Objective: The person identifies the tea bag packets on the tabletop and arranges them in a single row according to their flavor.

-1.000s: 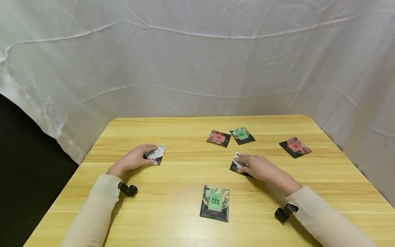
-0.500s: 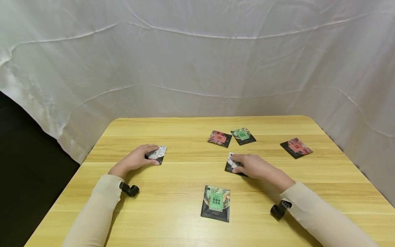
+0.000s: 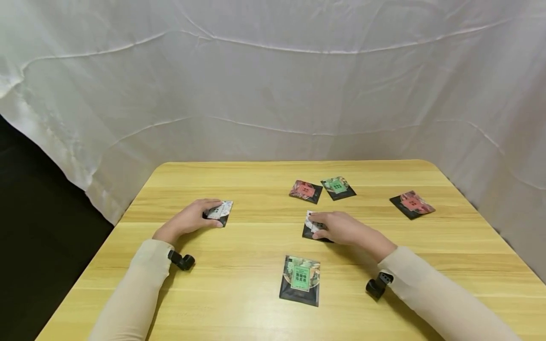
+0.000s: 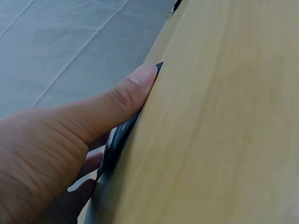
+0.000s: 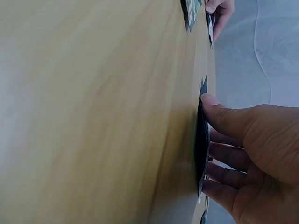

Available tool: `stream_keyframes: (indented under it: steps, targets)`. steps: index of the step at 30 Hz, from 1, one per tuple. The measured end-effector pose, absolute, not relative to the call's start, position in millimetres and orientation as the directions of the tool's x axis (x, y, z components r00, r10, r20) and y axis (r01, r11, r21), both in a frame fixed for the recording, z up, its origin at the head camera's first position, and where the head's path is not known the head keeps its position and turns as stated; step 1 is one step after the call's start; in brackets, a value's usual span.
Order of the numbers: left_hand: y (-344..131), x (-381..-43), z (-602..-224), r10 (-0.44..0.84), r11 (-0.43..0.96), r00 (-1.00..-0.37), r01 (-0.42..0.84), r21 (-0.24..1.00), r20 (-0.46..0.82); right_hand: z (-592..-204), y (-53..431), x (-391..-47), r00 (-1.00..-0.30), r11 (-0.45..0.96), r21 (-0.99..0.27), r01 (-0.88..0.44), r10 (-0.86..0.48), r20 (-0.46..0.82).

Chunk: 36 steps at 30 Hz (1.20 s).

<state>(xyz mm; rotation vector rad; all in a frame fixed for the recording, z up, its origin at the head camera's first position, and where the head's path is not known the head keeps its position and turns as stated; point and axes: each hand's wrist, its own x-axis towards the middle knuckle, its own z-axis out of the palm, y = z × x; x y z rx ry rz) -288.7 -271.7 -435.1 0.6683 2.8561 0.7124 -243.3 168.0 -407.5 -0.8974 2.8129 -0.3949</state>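
On the left part of the table my left hand (image 3: 190, 219) grips a white-and-black tea sachet (image 3: 225, 211), thumb at its near edge and fingers over the far side. In the left wrist view the sachet (image 4: 120, 138) lies flat between thumb and fingers. My right hand (image 3: 347, 229) holds a second white-and-black sachet (image 3: 308, 232) right of the table's middle, covering much of its front. The right wrist view shows that sachet (image 5: 202, 140) edge-on, thumb at one end and fingertips along the other. A green-labelled sachet (image 3: 300, 279) lies nearest to me, between the forearms.
Beyond my right hand lie a red-labelled sachet (image 3: 305, 191) and a green-labelled one (image 3: 338, 188), side by side. Another red-labelled sachet (image 3: 412, 204) is at the right. A pale curtain (image 3: 273, 94) hangs behind the wooden table (image 3: 239, 303).
My right hand has slid its white-and-black sachet leftward across the table. The left hand keeps its place on the other one. The view has shifted slightly.
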Motion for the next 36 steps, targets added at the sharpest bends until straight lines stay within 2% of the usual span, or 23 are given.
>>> stream_keyframes:
  steps: [24,36]
  targets:
    - [-270,-288,-437,0.446,0.789,-0.895,0.395,0.471,0.005,-404,124,-254,-0.772,0.762,-0.31,-0.568,-0.624,-0.121]
    - [-268,-287,-437,0.442,0.796,-0.897,0.395,0.458,0.005,-403,100,-263,-0.761,0.765,-0.263,-0.588,-0.633,-0.142]
